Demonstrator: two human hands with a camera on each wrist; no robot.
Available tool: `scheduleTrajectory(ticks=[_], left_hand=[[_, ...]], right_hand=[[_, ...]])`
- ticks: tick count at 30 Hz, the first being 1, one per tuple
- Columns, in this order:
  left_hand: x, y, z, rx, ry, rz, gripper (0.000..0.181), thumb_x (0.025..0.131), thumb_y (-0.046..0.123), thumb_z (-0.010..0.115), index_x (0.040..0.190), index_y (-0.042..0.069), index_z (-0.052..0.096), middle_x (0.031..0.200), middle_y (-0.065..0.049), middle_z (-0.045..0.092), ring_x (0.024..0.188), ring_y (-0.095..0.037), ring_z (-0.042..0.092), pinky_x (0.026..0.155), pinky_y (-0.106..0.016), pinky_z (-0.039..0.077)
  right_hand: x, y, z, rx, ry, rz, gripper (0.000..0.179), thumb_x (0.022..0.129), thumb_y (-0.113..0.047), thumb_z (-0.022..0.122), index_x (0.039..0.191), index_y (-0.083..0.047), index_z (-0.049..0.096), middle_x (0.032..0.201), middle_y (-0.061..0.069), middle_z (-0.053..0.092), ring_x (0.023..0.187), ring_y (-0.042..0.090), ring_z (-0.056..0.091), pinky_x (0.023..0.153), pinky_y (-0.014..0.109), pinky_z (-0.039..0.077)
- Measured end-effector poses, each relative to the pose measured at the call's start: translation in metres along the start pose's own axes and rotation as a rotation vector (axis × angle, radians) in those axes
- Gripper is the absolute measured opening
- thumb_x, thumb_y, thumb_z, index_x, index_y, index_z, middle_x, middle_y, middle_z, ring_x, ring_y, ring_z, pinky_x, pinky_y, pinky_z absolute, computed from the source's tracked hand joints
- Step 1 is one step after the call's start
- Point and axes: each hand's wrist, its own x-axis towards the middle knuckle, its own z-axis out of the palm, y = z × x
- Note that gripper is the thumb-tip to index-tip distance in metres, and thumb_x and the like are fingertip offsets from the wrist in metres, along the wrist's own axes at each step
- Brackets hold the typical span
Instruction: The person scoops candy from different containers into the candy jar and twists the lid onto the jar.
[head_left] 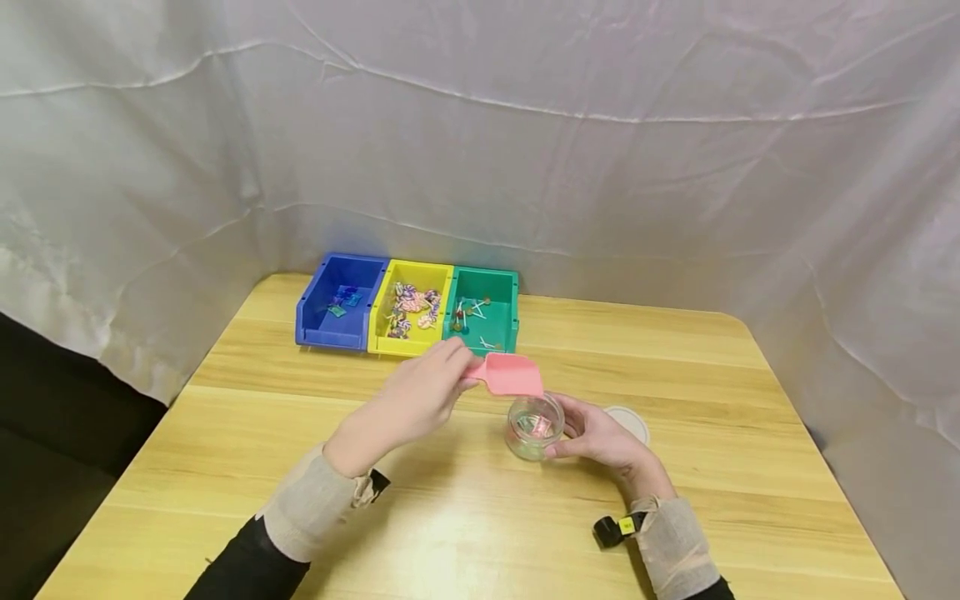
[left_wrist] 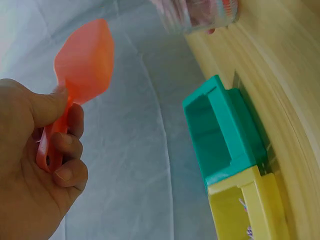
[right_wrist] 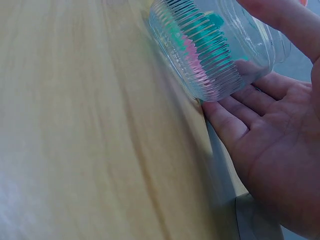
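Note:
My left hand (head_left: 420,392) grips the handle of a pink scoop (head_left: 513,375), its thumb laid along the neck. No load shows in the scoop's pan, which is held above the back rim of a clear glass jar (head_left: 527,446). My right hand (head_left: 603,437) holds that jar from its right side, thumb at the front and fingers behind. The jar stands upright on the table with its mouth uncovered. Through its ribbed wall in the right wrist view, pink and green pieces (right_wrist: 192,55) show at the bottom.
Behind the hands stand three joined bins: a blue bin (head_left: 330,337) with a few blue and green pieces, a yellow bin (head_left: 382,343) with swirled candies, and a green bin (head_left: 498,321) with small lollipops. A white round lid (head_left: 630,422) lies behind my right hand on the wooden table (head_left: 750,467).

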Motion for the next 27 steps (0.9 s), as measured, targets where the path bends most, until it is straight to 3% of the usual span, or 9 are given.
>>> scheduleTrajectory(ticks=[4, 10, 14, 17, 22, 24, 27], left_hand=[[-0.006, -0.010, -0.003, -0.075, 0.097, -0.052, 0.014, 0.104, 0.018, 0.063, 0.111, 0.005, 0.062, 0.096, -0.003, 0.060, 0.083, -0.017, 0.055, 0.069, -0.030, 0.052], [-0.015, -0.022, -0.010, -0.148, 0.177, -0.170, 0.018, 0.104, 0.015, 0.063, 0.116, 0.003, 0.062, 0.098, -0.005, 0.059, 0.083, -0.019, 0.052, 0.071, -0.034, 0.049], [-0.022, -0.032, -0.013, -0.188, 0.243, -0.233, 0.018, 0.104, 0.013, 0.062, 0.118, 0.001, 0.061, 0.097, -0.006, 0.056, 0.083, -0.021, 0.050, 0.072, -0.037, 0.047], [-0.027, -0.040, -0.014, -0.207, 0.280, -0.267, 0.020, 0.105, 0.013, 0.061, 0.120, 0.000, 0.061, 0.096, -0.006, 0.054, 0.082, -0.022, 0.049, 0.071, -0.037, 0.046], [-0.031, -0.048, -0.014, -0.225, 0.320, -0.310, 0.022, 0.106, 0.016, 0.060, 0.122, 0.000, 0.061, 0.095, -0.008, 0.053, 0.082, -0.023, 0.050, 0.071, -0.039, 0.046], [-0.032, -0.050, -0.015, -0.224, 0.339, -0.327, 0.023, 0.106, 0.016, 0.060, 0.122, 0.000, 0.061, 0.095, -0.008, 0.053, 0.082, -0.024, 0.050, 0.072, -0.039, 0.046], [-0.034, -0.054, -0.015, -0.218, 0.378, -0.345, 0.024, 0.106, 0.016, 0.060, 0.123, -0.001, 0.060, 0.097, -0.010, 0.054, 0.083, -0.025, 0.050, 0.072, -0.039, 0.046]], right_hand=[[-0.001, -0.002, -0.001, 0.001, 0.012, 0.006, 0.091, 0.084, -0.004, 0.085, 0.158, 0.003, 0.032, 0.160, 0.022, 0.041, 0.153, 0.039, 0.030, 0.120, 0.030, 0.031], [-0.001, -0.008, 0.001, 0.006, 0.073, -0.008, 0.080, 0.094, -0.005, 0.074, 0.160, 0.000, 0.031, 0.164, 0.019, 0.037, 0.153, 0.038, 0.029, 0.113, 0.017, 0.035], [0.004, -0.019, 0.002, -0.002, 0.153, -0.062, 0.076, 0.100, -0.009, 0.067, 0.162, 0.000, 0.024, 0.168, 0.018, 0.028, 0.156, 0.039, 0.020, 0.119, 0.022, 0.029], [0.012, -0.030, 0.001, -0.040, 0.272, -0.103, 0.074, 0.102, -0.014, 0.066, 0.163, -0.001, 0.024, 0.168, 0.016, 0.029, 0.156, 0.036, 0.022, 0.122, 0.028, 0.026], [0.031, -0.052, -0.009, -0.150, 0.482, -0.127, 0.065, 0.105, -0.020, 0.065, 0.160, -0.004, 0.035, 0.164, 0.011, 0.040, 0.152, 0.029, 0.036, 0.115, 0.023, 0.038], [0.040, -0.061, -0.014, -0.181, 0.517, -0.128, 0.062, 0.105, -0.020, 0.064, 0.158, -0.003, 0.038, 0.162, 0.012, 0.043, 0.150, 0.028, 0.039, 0.111, 0.020, 0.041], [0.053, -0.074, -0.023, -0.245, 0.516, -0.120, 0.062, 0.105, -0.021, 0.063, 0.158, -0.002, 0.038, 0.161, 0.013, 0.044, 0.149, 0.028, 0.040, 0.115, 0.030, 0.041]])
